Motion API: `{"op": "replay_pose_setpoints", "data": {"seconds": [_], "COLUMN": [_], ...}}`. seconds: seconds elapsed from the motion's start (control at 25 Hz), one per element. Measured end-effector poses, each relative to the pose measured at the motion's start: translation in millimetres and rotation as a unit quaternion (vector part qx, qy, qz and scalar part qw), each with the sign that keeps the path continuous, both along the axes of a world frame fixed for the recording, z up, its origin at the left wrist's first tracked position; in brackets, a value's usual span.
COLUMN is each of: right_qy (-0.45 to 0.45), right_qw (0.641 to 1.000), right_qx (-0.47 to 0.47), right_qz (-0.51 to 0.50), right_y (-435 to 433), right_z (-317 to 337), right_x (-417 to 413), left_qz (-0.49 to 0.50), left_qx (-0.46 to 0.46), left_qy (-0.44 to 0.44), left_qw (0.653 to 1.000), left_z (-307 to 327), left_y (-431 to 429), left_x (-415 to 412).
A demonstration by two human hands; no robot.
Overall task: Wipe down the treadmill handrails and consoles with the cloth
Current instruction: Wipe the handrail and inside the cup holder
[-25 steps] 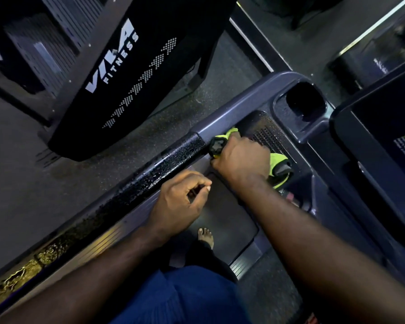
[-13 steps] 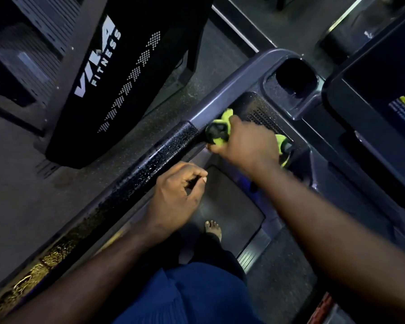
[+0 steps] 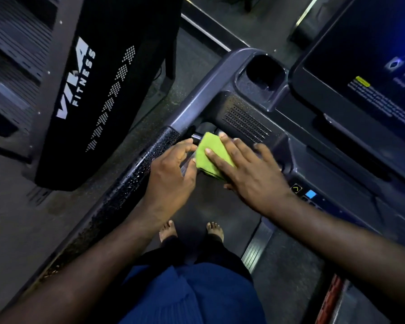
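The soft, light, folded lime-green cloth [image 3: 211, 155], probably best bunched in the palm, lies on a short black bar [image 3: 196, 138] beside the wet black handrail [image 3: 131, 178], pressed under the flat-fingered right grip [image 3: 250, 171]; the curled left grip [image 3: 171, 171] meets its edge, hold unclear.

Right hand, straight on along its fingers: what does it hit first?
Likely the short dark round stub just past the folded green cloth under the right hand; the left hand is close beside it, depth unclear.

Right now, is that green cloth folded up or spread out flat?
Folded. The cloth shows stacked layers along its lower edge and sits as a small pad under the straight fingers of the right hand.
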State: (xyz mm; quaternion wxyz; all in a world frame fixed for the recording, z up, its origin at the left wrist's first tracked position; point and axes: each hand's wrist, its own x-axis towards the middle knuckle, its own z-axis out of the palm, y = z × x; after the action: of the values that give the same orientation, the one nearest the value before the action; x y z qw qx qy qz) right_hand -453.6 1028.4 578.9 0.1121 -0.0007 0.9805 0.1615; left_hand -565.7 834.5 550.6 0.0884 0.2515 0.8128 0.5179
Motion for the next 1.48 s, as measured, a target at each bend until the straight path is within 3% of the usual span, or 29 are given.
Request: {"op": "replay_pose_setpoints", "data": {"seconds": [0.08, 0.24, 0.44, 0.48, 0.52, 0.6, 0.68, 0.88, 1.04, 1.2, 1.24, 1.36, 1.4, 1.48], "right_qy": [0.036, 0.078, -0.034, -0.049, -0.025, 0.079, 0.163, 0.11, -0.015, -0.185, -0.174, 0.027, 0.058, 0.08], "right_qw": [0.999, 0.968, 0.882, 0.888, 0.921, 0.977, 0.984, 0.986, 0.96, 0.859, 0.859, 0.955, 0.972, 0.978], "right_qx": [-0.004, -0.074, -0.263, -0.248, -0.196, -0.079, -0.035, 0.061, -0.152, -0.325, -0.33, -0.148, -0.084, -0.07], "right_qz": [-0.033, -0.225, -0.39, -0.383, -0.335, -0.184, -0.059, -0.113, -0.233, -0.351, -0.351, -0.254, -0.21, -0.179], "right_y": [-18, -36, -20, -19, -20, -28, -35, -55, -40, -10, -9, -35, -45, -37], "right_z": [-24, -18, 12, 13, 9, -7, -29, -26, 2, 27, 23, -8, -16, -15], "right_x": [-16, -74, -120, -118, -112, -91, -73, -99, -133, -154, -150, -112, -97, -74], "left_qz": [0.008, 0.041, 0.012, 0.015, 0.016, 0.011, 0.01, 0.049, 0.055, 0.047, 0.044, 0.066, 0.068, 0.038], "left_qx": [0.01, 0.055, 0.045, 0.051, 0.059, 0.073, 0.082, 0.09, 0.089, 0.074, 0.068, 0.055, 0.049, 0.019], "left_qy": [0.004, 0.023, 0.026, 0.02, 0.016, 0.019, 0.022, 0.015, 0.024, 0.031, 0.037, 0.057, 0.065, 0.084], "left_qw": [1.0, 0.997, 0.999, 0.998, 0.998, 0.997, 0.996, 0.995, 0.994, 0.996, 0.996, 0.995, 0.994, 0.996], "left_z": [-2, 10, 1, 3, 8, 16, 19, 18, 21, 22, 25, 30, 29, 22], "left_y": [-2, -10, -2, 1, 2, -1, -8, -10, -3, -6, -6, -10, -10, -4], "left_x": [0, 5, 10, 12, 15, 19, 17, 13, 17, 18, 19, 19, 19, 12]}}
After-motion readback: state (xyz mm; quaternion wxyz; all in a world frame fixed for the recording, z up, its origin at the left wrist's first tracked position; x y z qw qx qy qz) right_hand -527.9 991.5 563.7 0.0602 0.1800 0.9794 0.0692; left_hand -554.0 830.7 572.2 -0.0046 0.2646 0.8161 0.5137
